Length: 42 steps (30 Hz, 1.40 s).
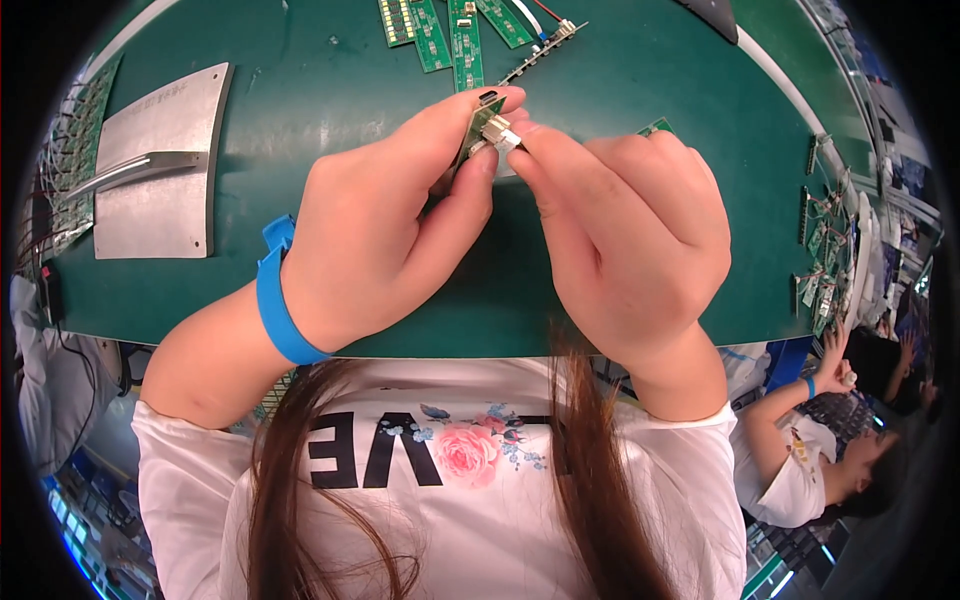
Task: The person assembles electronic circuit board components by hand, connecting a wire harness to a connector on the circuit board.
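Observation:
Over the green work table, my left hand pinches a small green circuit board between thumb and fingers, near the top middle. The board is tilted on edge, with a pale socket on its side. My right hand has its thumb and forefinger closed on a small white connector plug. The plug meets the socket; how deep it sits cannot be made out. A blue strap circles my left wrist. Behind my right hand, a green board corner peeks out.
A metal plate with a handle lies at the left, beside a large panel of green boards. Several narrow green boards and a wired strip lie at the far side. Wired boards line the right edge. Another person sits to the right.

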Available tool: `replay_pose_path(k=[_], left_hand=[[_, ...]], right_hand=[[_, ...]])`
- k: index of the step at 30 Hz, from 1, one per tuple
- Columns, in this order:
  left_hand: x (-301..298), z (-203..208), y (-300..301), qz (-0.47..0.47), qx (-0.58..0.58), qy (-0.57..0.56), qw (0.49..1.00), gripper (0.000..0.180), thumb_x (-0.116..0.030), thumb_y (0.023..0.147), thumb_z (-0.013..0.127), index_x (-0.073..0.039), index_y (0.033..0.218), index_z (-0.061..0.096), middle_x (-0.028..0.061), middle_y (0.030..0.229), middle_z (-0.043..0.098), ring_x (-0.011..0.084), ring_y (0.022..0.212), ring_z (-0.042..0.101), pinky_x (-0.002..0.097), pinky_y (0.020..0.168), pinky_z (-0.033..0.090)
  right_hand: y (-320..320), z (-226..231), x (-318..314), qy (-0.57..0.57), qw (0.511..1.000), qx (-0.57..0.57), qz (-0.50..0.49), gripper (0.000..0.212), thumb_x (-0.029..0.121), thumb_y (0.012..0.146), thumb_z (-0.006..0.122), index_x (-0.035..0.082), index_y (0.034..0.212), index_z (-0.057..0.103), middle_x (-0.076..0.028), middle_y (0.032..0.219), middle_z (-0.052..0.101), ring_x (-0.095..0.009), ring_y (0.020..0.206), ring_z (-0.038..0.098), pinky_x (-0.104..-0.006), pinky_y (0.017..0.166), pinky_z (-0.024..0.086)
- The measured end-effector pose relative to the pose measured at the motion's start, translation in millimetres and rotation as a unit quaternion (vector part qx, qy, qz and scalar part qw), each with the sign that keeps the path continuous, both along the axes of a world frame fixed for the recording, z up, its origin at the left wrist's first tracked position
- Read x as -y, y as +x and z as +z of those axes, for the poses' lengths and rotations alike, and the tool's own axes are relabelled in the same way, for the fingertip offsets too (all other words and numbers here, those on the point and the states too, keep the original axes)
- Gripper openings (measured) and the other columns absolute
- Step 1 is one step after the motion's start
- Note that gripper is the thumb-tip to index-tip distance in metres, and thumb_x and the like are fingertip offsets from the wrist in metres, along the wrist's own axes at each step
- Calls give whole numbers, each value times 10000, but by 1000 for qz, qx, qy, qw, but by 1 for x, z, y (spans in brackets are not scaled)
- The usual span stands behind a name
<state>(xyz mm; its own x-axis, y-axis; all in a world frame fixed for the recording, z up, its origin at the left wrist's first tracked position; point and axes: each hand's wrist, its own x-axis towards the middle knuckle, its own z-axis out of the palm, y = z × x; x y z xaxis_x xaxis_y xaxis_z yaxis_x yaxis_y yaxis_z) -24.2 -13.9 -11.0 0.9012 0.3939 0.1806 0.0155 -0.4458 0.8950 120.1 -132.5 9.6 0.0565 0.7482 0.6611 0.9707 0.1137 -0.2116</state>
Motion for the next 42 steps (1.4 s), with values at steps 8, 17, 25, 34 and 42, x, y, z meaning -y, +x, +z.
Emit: replay_pose_path(k=[8, 17, 25, 34, 42], left_hand=[[-2, -3, 1, 5, -11, 84, 996, 368, 51, 930, 439, 56, 1297, 465, 129, 1111, 657, 109, 813, 638, 214, 727, 489], [3, 9, 1, 2, -48, 143, 989, 382, 30, 863, 550, 13, 1245, 535, 124, 870, 676, 206, 733, 682, 248, 695, 511], [-41, 14, 17, 74, -1, 184, 980, 298, -106, 895, 584, -11, 1178, 590, 180, 952, 664, 325, 826, 649, 352, 737, 509], [-107, -23, 41, 150, -33, 466, 871, 296, -33, 833, 550, -82, 1119, 614, 87, 1135, 601, 287, 1049, 557, 420, 920, 429], [-75, 2, 14, 120, -16, 392, 912, 100, -140, 848, 628, -81, 926, 649, 41, 945, 633, 247, 879, 575, 423, 926, 356]], right_hand=[[0, -2, -2, -26, 999, -25, -5, 181, 13, 684, 752, 17, 855, 693, -41, 628, 534, -180, 517, 458, -296, 479, 329], [4, -6, -1, -51, 996, -76, 20, 154, 33, 664, 711, 55, 811, 670, -37, 614, 483, -200, 516, 471, -311, 470, 346], [120, 1, 34, -67, 943, -286, -158, 138, 146, 849, 704, 12, 881, 707, 23, 678, 594, -53, 628, 500, -231, 552, 396], [227, -13, 58, -69, 905, 109, -406, 454, 414, 817, 681, 223, 1223, 608, -90, 1186, 525, -298, 1126, 459, -486, 972, 316], [57, 7, -2, -47, 983, -167, -58, 340, 183, 827, 695, 41, 1119, 593, -88, 960, 575, -195, 902, 538, -326, 807, 428]])
